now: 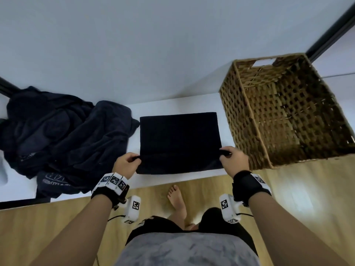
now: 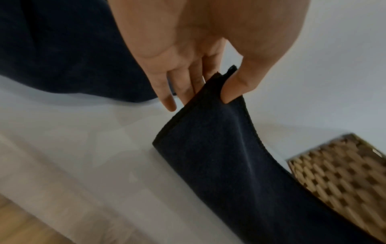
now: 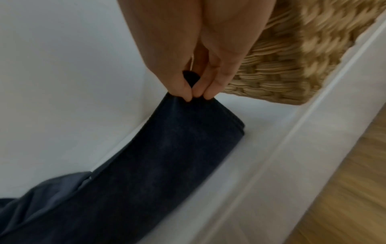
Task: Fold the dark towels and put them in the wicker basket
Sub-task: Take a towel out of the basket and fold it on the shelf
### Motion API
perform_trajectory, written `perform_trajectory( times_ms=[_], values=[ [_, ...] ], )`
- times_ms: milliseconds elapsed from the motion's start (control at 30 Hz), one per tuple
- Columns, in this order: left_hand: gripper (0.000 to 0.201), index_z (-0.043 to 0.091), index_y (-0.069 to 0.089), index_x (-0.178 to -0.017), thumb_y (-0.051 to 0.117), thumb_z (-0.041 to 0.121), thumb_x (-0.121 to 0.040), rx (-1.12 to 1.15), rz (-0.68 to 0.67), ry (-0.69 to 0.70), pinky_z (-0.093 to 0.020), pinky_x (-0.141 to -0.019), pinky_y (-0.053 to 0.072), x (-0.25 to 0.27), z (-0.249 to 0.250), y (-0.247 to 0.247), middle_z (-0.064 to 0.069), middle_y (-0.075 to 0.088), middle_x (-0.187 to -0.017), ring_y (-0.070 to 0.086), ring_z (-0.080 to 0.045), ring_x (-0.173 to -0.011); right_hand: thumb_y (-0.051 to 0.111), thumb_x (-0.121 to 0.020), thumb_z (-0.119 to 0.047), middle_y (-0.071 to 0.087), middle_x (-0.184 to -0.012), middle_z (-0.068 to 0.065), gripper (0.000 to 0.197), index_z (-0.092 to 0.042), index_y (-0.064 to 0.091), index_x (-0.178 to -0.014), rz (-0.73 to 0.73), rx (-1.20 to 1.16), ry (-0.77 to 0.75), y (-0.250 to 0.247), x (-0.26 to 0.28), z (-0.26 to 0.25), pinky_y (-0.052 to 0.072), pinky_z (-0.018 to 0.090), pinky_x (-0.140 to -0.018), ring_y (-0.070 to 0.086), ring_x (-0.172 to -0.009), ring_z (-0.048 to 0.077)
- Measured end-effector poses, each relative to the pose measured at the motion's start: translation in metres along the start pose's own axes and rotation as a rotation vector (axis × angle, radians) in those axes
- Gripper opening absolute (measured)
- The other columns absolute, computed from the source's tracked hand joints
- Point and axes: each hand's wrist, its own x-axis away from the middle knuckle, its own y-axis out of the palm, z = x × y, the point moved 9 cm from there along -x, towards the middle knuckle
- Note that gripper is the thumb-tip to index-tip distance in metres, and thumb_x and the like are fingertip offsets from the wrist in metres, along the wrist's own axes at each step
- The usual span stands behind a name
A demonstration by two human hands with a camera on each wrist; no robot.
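Both hands reach forward, palms down, over a dark towel (image 1: 178,139) lying flat on the white shelf (image 1: 172,179). Left hand (image 1: 126,164) pinches its near-left corner between thumb and fingers; right hand (image 1: 233,160) pinches the near-right corner. Just right stands the wicker basket (image 1: 247,104); a heap of dark towels (image 1: 63,137) lies left.

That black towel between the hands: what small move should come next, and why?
Probably carry the pinched near corners forward onto the far edge. The left hand and right hand each pinch a corner of the flat black rectangular towel on the white table; the brown wicker basket looks empty.
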Motion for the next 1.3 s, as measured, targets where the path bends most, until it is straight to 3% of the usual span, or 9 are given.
perform_trajectory(
  times_ms=[267,433,600,800,900,1000,1067,1133,1300],
  values=[
    [0.022,0.016,0.07,-0.086,0.058,-0.002,-0.091,0.476,0.048,-0.034,-0.036,-0.073,0.051,-0.06,0.024,-0.004,0.0,0.064,-0.072,0.058,-0.026,-0.084,0.065,-0.083,-0.016,0.067,-0.09,-0.004,0.014,-0.016,0.071,-0.096,0.195,-0.195,-0.007,-0.022,-0.053,-0.043,0.041,0.021,-0.086,0.059,-0.089,0.015],
    [0.019,0.014,0.069,-0.1,0.059,0.0,-0.091,0.252,0.146,0.141,-0.037,-0.085,0.05,-0.088,0.052,-0.012,-0.016,0.067,-0.092,0.06,-0.023,-0.086,0.063,-0.087,-0.01,0.06,-0.092,-0.007,0.021,-0.018,0.064,-0.107,0.218,-0.238,0.009,-0.017,-0.097,-0.053,0.037,0.017,-0.078,0.056,-0.084,0.013],
    [0.011,0.013,0.068,-0.099,0.067,0.008,-0.089,0.218,0.23,0.128,-0.034,-0.075,0.05,-0.115,0.065,-0.014,0.007,0.063,-0.076,0.057,-0.004,-0.066,0.065,-0.089,-0.01,0.06,-0.095,-0.009,0.024,-0.019,0.061,-0.111,0.217,-0.266,0.052,-0.002,-0.129,-0.052,0.039,0.018,-0.078,0.058,-0.087,0.013],
    [0.02,0.01,0.069,-0.106,0.071,0.012,-0.086,0.186,0.26,0.096,-0.021,-0.08,0.054,-0.129,0.062,-0.014,-0.006,0.072,-0.101,0.069,-0.019,-0.09,0.067,-0.089,-0.009,0.065,-0.115,0.001,0.031,-0.017,0.06,-0.118,0.196,-0.351,0.088,0.011,-0.142,-0.045,0.046,0.018,-0.09,0.062,-0.106,0.014],
    [0.013,0.009,0.071,-0.097,0.073,0.013,-0.084,-0.166,0.356,0.311,-0.009,-0.074,0.04,-0.113,0.08,-0.012,-0.006,0.068,-0.098,0.063,-0.016,-0.079,0.066,-0.088,-0.007,0.061,-0.123,0.007,0.029,-0.012,0.065,-0.117,0.194,-0.114,-0.081,0.015,-0.133,-0.058,0.046,0.035,-0.101,0.058,-0.113,0.022],
    [0.02,0.011,0.073,-0.102,0.075,0.016,-0.083,-0.344,0.146,0.466,-0.013,-0.077,0.042,-0.099,0.086,0.035,-0.006,0.066,-0.108,0.053,-0.013,-0.068,0.066,-0.086,-0.005,0.061,-0.12,0.006,0.025,-0.012,0.07,-0.109,0.085,0.01,-0.31,0.042,-0.114,-0.082,0.048,0.026,-0.09,0.059,-0.089,0.019],
    [0.04,0.02,0.067,-0.121,0.076,0.023,-0.082,-0.439,-0.082,0.485,-0.009,-0.089,0.04,-0.092,0.077,0.075,0.003,0.054,-0.136,0.058,-0.014,-0.079,0.068,-0.088,-0.01,0.053,-0.136,0.003,0.035,-0.014,0.067,-0.122,-0.14,0.057,-0.342,0.08,-0.102,-0.085,0.046,0.024,-0.093,0.061,-0.093,0.024],
    [0.061,0.03,0.052,-0.139,0.075,0.03,-0.083,-0.517,-0.235,0.443,-0.019,-0.098,0.043,-0.089,0.063,0.102,0.011,0.025,-0.157,0.055,-0.017,-0.118,0.07,-0.089,-0.018,0.027,-0.158,-0.004,0.058,-0.022,0.05,-0.142,-0.352,0.114,-0.3,0.113,-0.093,-0.076,0.046,0.031,-0.102,0.057,-0.115,0.027],
    [0.085,0.039,0.024,-0.151,0.069,0.054,-0.081,-0.668,-0.172,0.255,-0.038,-0.11,0.039,-0.099,0.035,0.082,0.012,-0.002,-0.162,0.025,-0.022,-0.144,0.078,-0.079,-0.043,-0.017,-0.161,-0.018,0.102,-0.033,0.012,-0.156,-0.302,0.192,-0.097,0.106,-0.1,-0.037,0.043,0.038,-0.107,0.03,-0.144,0.022]
  ],
)
